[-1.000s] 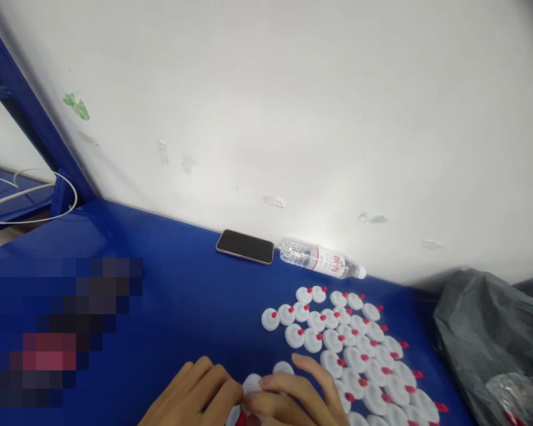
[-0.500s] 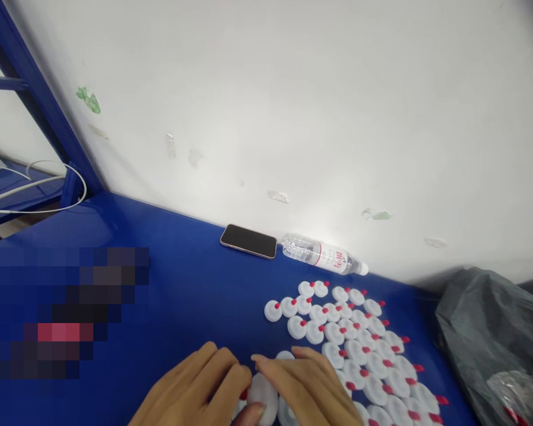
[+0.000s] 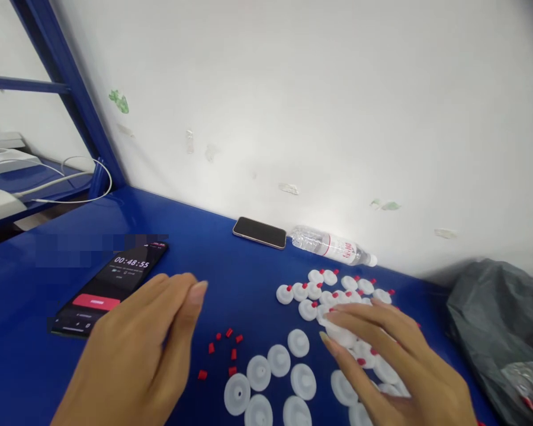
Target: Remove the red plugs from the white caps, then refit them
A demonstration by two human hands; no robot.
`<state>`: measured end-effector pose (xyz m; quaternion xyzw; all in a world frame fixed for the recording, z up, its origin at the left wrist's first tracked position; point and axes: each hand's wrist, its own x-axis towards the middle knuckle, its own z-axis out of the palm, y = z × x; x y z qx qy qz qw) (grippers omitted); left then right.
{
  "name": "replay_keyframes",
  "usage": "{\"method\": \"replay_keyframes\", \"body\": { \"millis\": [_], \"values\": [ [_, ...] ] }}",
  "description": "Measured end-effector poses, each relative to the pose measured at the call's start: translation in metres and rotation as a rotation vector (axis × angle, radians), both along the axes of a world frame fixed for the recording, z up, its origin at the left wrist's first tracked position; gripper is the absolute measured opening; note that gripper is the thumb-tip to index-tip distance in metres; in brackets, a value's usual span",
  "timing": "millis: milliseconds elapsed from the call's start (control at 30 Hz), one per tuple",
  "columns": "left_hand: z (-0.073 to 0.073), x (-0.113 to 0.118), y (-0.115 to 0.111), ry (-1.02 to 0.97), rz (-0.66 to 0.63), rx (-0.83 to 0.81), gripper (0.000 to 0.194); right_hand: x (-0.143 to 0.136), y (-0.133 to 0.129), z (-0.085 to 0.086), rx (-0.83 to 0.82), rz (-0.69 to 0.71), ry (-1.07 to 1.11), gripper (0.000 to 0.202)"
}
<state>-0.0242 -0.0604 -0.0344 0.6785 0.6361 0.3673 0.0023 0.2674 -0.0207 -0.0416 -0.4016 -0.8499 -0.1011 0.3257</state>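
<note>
My left hand [image 3: 137, 349] is raised over the blue table, its fingers curled and pressed together. Whatever they may hold is hidden. Below and right of it lie several small red plastic pieces [image 3: 233, 354]. Beside them are several loose round white plastic caps [image 3: 302, 381] with a small hole or raised centre. At the right, my right hand [image 3: 400, 361] has thumb and fingers around a white plastic cap [image 3: 341, 336], among the rows of white caps with red tips [image 3: 308, 309]. Part of those rows is hidden under that hand.
A phone showing a timer [image 3: 115, 284] lies at left. A dark-screened phone [image 3: 260, 232] and a clear plastic bottle [image 3: 328, 244] lie along the white wall. A dark plastic bag [image 3: 493, 325] is at right. White cables [image 3: 71, 198] and a blue frame stand far left.
My hands were together over a white cap at the bottom middle. Now they are apart: the left has moved left, the right has carried a cap up and right to the rows.
</note>
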Motion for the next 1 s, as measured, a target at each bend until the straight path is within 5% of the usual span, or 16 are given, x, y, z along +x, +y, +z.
{"method": "replay_keyframes", "body": {
  "millis": [167,300,600,833,1000],
  "values": [
    [-0.018,0.007,0.01,0.191,-0.09,-0.255,0.025,-0.017,0.011,0.005,-0.199,0.126,-0.05,0.01],
    [-0.032,0.017,0.011,0.394,-0.169,-0.426,0.045,-0.032,0.014,-0.007,-0.361,0.174,-0.057,0.005],
    [-0.028,0.022,0.016,0.523,-0.201,-0.462,0.043,-0.046,0.026,-0.015,-0.432,0.152,-0.148,0.007],
    [-0.039,0.016,0.025,0.587,-0.219,-0.433,0.05,-0.01,0.026,-0.007,-0.318,-0.034,-0.11,0.022],
    [-0.045,0.013,0.024,0.6,-0.245,-0.404,0.053,0.002,0.028,-0.017,-0.277,-0.118,-0.124,0.019]
  ]
}}
